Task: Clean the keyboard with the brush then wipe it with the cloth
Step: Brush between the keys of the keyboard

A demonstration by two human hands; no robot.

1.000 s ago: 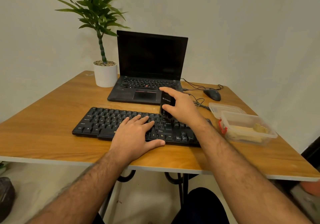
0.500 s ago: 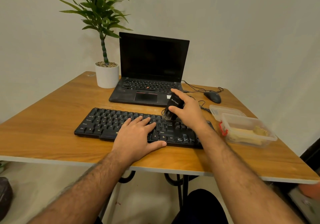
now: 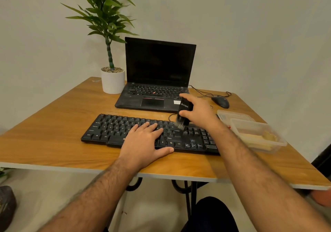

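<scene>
Both forearms reach in over the worktop's [image 3: 53, 142] near edge: left hand [image 3: 143, 142] lies flat, fingers spread, on the keyboard [image 3: 114, 129] mid-worktop, right hand [image 3: 198, 113] grips the brush [image 3: 183, 113] upright, bristles touching the keys.

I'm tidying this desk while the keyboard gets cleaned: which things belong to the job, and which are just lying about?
In use: keyboard, brush, right hand, left hand.
Lying about: laptop, potted plant, mouse, plastic container.
</scene>
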